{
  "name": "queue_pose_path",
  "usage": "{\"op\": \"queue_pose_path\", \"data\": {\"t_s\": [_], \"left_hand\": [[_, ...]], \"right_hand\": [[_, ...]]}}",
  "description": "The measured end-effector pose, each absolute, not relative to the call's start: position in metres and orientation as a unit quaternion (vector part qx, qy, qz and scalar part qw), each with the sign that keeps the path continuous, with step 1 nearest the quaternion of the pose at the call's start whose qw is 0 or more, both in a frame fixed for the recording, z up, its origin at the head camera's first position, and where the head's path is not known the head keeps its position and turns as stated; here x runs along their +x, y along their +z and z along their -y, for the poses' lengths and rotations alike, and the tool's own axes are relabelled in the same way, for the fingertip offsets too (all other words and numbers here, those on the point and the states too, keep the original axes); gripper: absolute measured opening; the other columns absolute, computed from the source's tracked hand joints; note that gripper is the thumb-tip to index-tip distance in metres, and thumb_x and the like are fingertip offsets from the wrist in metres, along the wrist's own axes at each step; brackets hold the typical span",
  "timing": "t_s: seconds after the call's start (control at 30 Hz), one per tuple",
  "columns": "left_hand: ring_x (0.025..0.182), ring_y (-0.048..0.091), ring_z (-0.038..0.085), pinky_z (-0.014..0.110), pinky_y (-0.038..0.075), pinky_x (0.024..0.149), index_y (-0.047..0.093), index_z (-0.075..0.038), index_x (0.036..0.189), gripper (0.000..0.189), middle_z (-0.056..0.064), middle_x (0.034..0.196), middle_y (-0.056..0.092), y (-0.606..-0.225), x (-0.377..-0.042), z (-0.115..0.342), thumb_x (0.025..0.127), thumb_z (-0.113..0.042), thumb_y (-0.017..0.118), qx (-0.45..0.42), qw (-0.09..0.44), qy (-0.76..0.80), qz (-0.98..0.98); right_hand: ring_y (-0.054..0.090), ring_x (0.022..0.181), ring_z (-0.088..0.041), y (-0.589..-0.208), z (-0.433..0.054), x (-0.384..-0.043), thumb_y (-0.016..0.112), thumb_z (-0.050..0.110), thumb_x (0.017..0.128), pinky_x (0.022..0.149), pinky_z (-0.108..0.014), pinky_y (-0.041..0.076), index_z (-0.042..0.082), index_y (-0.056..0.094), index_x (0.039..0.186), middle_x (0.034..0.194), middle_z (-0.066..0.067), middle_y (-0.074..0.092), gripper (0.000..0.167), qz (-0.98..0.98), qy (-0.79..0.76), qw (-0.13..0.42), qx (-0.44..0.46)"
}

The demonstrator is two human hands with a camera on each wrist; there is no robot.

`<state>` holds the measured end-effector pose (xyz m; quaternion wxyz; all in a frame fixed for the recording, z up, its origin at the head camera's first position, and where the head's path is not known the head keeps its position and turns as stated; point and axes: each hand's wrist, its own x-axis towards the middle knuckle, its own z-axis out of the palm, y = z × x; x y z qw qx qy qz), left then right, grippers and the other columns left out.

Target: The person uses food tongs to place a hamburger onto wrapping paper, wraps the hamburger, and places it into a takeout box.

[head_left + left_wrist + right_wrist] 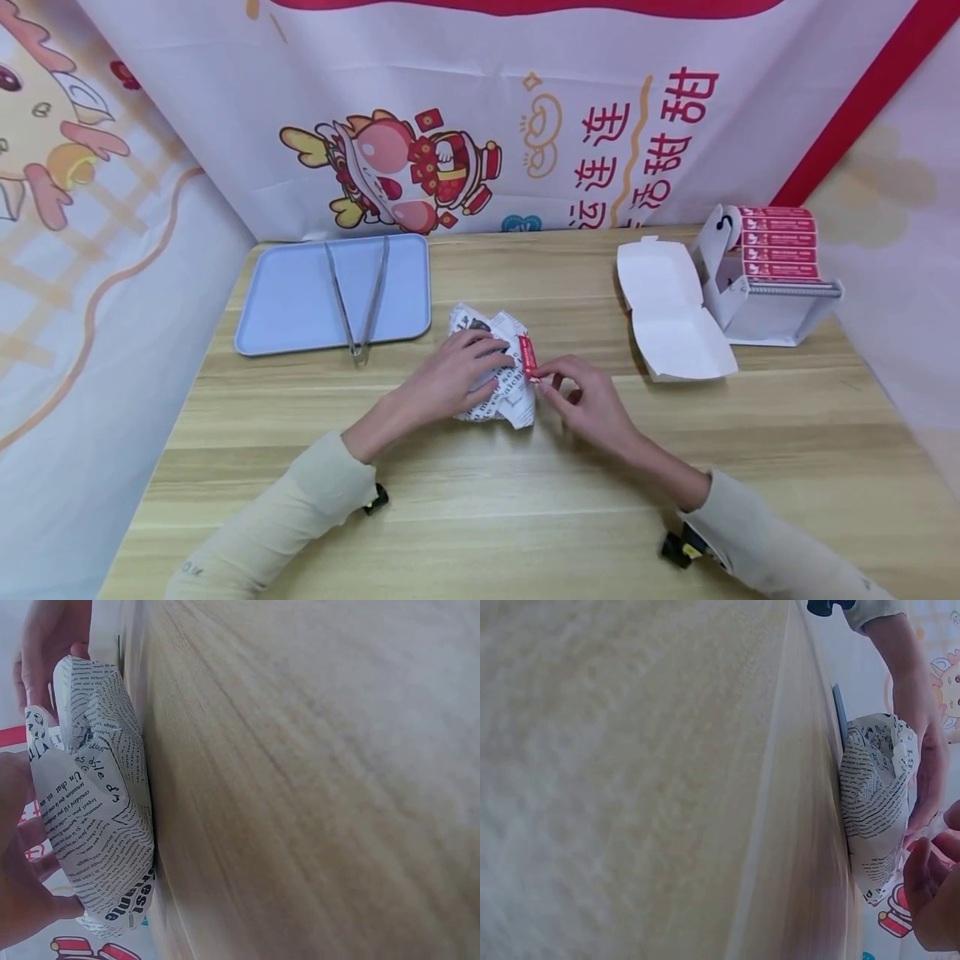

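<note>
A packet wrapped in newsprint-patterned paper lies on the wooden table in front of me. My left hand rests on top of it with the fingers spread. In the left wrist view the thumb touches the paper's side. A red label strip runs along the packet's right part. My right hand pinches the lower end of this label between thumb and index finger, close to the paper. Whatever the paper wraps is hidden. In the right wrist view the packet shows crumpled folds at one end.
At the back left is a blue tray, with metal tongs lying across it and over its front edge. An unfolded white box stands at the right, beside a dispenser holding a roll of red labels. Printed cloths hang around the table.
</note>
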<state>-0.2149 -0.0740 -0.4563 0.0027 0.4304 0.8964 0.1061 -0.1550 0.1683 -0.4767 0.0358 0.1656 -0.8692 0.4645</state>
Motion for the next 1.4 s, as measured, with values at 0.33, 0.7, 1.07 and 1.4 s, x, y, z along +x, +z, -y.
{"op": "queue_pose_path", "data": {"t_s": [0.33, 0.7, 1.07, 1.4], "left_hand": [[0.14, 0.043, 0.026, 0.048, 0.031, 0.121, 0.061, -0.024, 0.135, 0.036, 0.002, 0.146, 0.056, -0.456, -0.214, 0.072, 0.1, -0.032, 0.058, 0.43, 0.011, 0.11, -0.896], [0.139, 0.043, 0.027, 0.049, 0.032, 0.12, 0.062, -0.023, 0.134, 0.036, 0.002, 0.145, 0.057, -0.457, -0.214, 0.073, 0.1, -0.031, 0.059, 0.434, 0.002, 0.118, -0.893], [0.138, 0.044, 0.028, 0.049, 0.032, 0.12, 0.062, -0.022, 0.134, 0.035, 0.003, 0.144, 0.057, -0.456, -0.214, 0.074, 0.1, -0.03, 0.059, 0.443, -0.002, 0.124, -0.888], [0.138, 0.044, 0.029, 0.049, 0.032, 0.119, 0.063, -0.022, 0.133, 0.034, 0.004, 0.144, 0.057, -0.455, -0.215, 0.074, 0.1, -0.028, 0.059, 0.446, -0.005, 0.124, -0.887]], "right_hand": [[0.058, 0.124, -0.033, -0.485, -0.171, -0.157, 0.07, 0.01, 0.092, 0.071, -0.023, 0.06, 0.016, 0.071, 0.116, 0.143, -0.011, 0.056, 0.025, 0.857, 0.464, -0.005, 0.223], [0.056, 0.128, -0.027, -0.491, -0.175, -0.162, 0.069, 0.012, 0.092, 0.078, -0.029, 0.061, 0.016, 0.069, 0.12, 0.148, -0.006, 0.054, 0.028, 0.858, 0.444, -0.013, 0.259], [0.055, 0.126, -0.023, -0.49, -0.177, -0.165, 0.073, 0.012, 0.088, 0.091, -0.04, 0.056, 0.017, 0.069, 0.12, 0.145, -0.003, 0.058, 0.033, 0.865, 0.422, -0.003, 0.271], [0.064, 0.117, -0.023, -0.485, -0.171, -0.173, 0.074, 0.012, 0.089, 0.089, -0.032, 0.06, 0.014, 0.072, 0.115, 0.139, -0.006, 0.061, 0.026, 0.864, 0.446, -0.017, 0.235]]}}
